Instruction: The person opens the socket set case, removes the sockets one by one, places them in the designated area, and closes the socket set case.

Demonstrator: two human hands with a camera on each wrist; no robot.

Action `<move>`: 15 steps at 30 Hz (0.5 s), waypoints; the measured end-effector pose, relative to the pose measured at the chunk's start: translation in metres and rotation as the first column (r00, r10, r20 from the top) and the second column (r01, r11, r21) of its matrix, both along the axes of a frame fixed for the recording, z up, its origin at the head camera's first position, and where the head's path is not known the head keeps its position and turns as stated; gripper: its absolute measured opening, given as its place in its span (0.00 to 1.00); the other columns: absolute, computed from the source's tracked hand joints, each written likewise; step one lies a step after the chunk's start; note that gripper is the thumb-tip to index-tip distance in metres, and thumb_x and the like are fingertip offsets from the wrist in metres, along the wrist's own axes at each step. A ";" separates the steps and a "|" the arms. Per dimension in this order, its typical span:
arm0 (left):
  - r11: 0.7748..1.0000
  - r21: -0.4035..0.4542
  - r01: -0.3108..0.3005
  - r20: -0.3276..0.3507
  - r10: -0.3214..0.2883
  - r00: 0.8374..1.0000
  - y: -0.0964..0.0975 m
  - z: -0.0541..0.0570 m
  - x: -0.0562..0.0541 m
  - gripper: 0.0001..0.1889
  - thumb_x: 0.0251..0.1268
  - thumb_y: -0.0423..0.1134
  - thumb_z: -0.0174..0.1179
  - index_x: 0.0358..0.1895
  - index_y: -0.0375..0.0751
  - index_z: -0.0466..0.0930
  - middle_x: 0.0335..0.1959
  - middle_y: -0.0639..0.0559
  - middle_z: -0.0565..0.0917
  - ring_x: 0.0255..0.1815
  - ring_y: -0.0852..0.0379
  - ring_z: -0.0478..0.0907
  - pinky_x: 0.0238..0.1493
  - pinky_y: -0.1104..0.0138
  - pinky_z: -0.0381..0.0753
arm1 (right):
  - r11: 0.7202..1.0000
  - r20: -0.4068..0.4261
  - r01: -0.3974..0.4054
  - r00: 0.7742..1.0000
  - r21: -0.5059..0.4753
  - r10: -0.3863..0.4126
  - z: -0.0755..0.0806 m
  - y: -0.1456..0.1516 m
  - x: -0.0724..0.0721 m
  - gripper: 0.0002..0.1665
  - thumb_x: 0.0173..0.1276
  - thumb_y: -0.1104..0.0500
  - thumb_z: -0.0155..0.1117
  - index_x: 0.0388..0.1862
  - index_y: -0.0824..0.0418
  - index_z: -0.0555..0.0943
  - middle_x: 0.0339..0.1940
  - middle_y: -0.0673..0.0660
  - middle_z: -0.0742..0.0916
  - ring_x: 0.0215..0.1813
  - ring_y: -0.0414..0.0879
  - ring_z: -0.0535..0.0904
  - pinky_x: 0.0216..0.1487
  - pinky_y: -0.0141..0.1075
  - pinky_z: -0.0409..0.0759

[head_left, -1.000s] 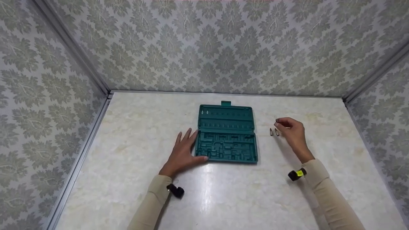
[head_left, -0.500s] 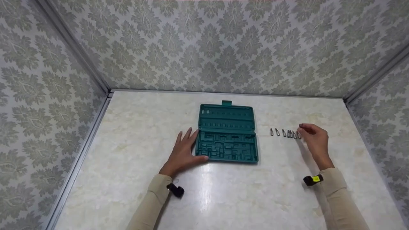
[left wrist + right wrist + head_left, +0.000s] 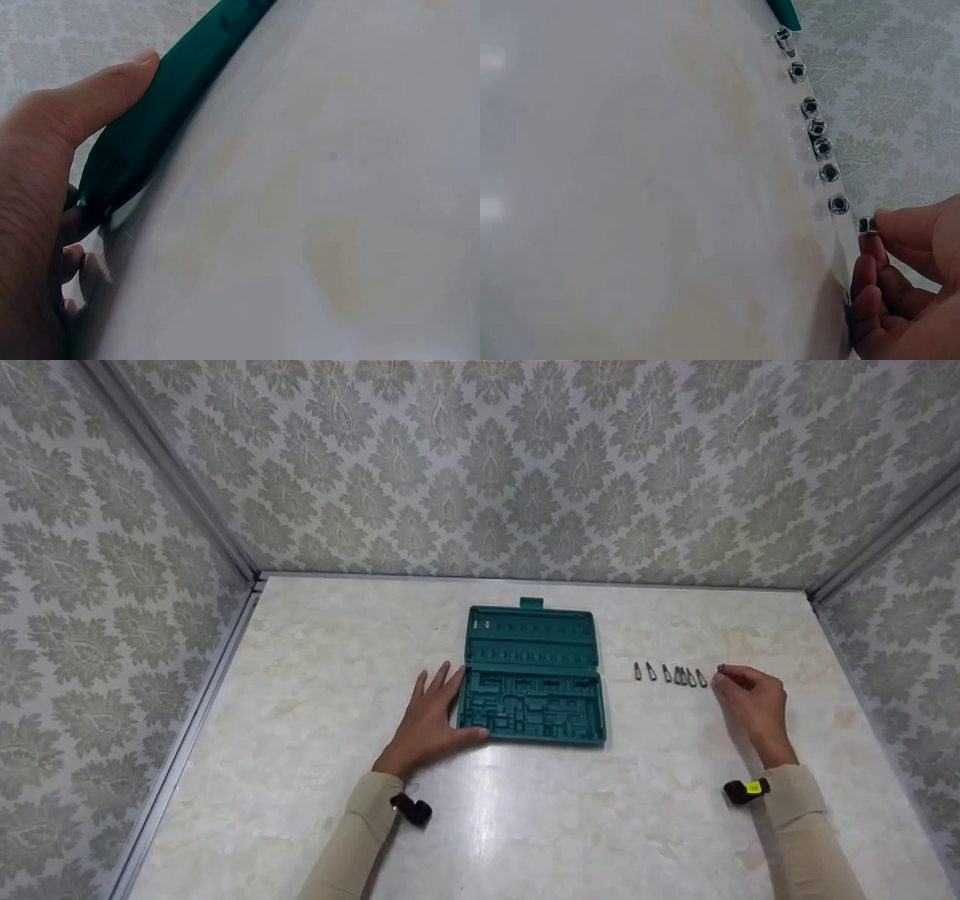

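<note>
A: So what's the left hand [image 3: 429,722] up to?

B: Fingers spread, thumb over the near edge of one green case [image 3: 532,666], the rest along its left side.

A: And the case itself?

B: Lying unfolded on the table [image 3: 570,825], just right of that hand. Two halves, one latch tab [image 3: 532,603] on the far side. I count two small pale spots in the half farther from the hands, can't tell what they are.

A: Between the case and the right hand [image 3: 754,701]?

B: A row of metal pieces [image 3: 667,673], seven by my count. Uneven spacing, with a couple bunched really tight. The right wrist view shows their hollow ends.

A: Right hand holding anything?

B: Yep, pinching one metal socket [image 3: 868,225] between thumb and finger, other fingers curled. It's just past the right end of the row, so eight altogether.
</note>
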State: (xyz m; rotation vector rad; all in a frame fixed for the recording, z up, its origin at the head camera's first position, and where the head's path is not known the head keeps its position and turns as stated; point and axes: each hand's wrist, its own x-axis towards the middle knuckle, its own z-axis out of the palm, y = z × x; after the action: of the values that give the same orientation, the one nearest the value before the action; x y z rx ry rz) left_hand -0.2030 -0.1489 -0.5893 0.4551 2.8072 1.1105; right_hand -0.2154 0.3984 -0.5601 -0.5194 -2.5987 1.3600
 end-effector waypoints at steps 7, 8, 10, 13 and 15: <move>1.000 -0.003 0.003 -0.008 -0.003 1.000 -0.001 -0.001 -0.002 0.68 0.52 0.82 0.70 0.93 0.55 0.50 0.93 0.48 0.49 0.93 0.42 0.34 0.90 0.41 0.39 | 0.997 -0.018 -0.061 0.998 0.043 0.062 -0.002 0.003 0.002 0.21 0.82 0.53 0.70 0.64 0.66 0.89 0.61 0.67 0.90 0.46 0.33 0.82 0.44 0.20 0.80; 1.000 -0.006 0.002 -0.007 -0.002 1.000 0.000 -0.001 -0.002 0.68 0.52 0.82 0.69 0.93 0.56 0.50 0.93 0.48 0.49 0.93 0.42 0.34 0.89 0.40 0.40 | 0.997 -0.015 -0.067 0.998 0.045 0.068 -0.001 0.002 0.002 0.21 0.82 0.54 0.71 0.64 0.66 0.89 0.61 0.67 0.90 0.46 0.32 0.82 0.43 0.20 0.80; 1.000 -0.006 0.003 -0.010 -0.003 1.000 0.000 -0.001 -0.002 0.68 0.53 0.82 0.69 0.93 0.56 0.50 0.93 0.48 0.49 0.93 0.41 0.34 0.89 0.40 0.40 | 0.995 -0.006 -0.079 0.997 0.055 0.080 0.000 0.002 0.002 0.21 0.82 0.54 0.71 0.63 0.66 0.89 0.60 0.67 0.90 0.45 0.31 0.82 0.43 0.21 0.81; 1.000 -0.003 0.000 -0.008 0.000 1.000 0.000 -0.001 -0.001 0.67 0.53 0.82 0.69 0.93 0.57 0.50 0.93 0.48 0.49 0.93 0.41 0.34 0.89 0.40 0.40 | 0.992 0.008 -0.100 0.995 0.074 0.100 0.001 0.002 0.000 0.21 0.83 0.52 0.70 0.63 0.66 0.90 0.60 0.67 0.91 0.44 0.30 0.82 0.42 0.21 0.81; 1.000 0.002 0.002 -0.008 -0.002 1.000 0.000 -0.001 -0.001 0.67 0.53 0.82 0.69 0.93 0.57 0.50 0.93 0.48 0.49 0.93 0.41 0.33 0.89 0.40 0.39 | 0.991 0.019 -0.109 0.994 0.078 0.107 0.002 0.002 -0.001 0.22 0.83 0.51 0.70 0.63 0.66 0.90 0.59 0.68 0.91 0.44 0.29 0.81 0.42 0.21 0.81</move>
State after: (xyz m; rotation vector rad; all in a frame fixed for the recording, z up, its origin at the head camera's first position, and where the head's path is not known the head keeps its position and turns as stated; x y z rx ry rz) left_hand -0.2039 -0.1490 -0.5905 0.4644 2.8123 1.1133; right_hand -0.2163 0.4004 -0.5580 -0.3833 -2.7151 1.2828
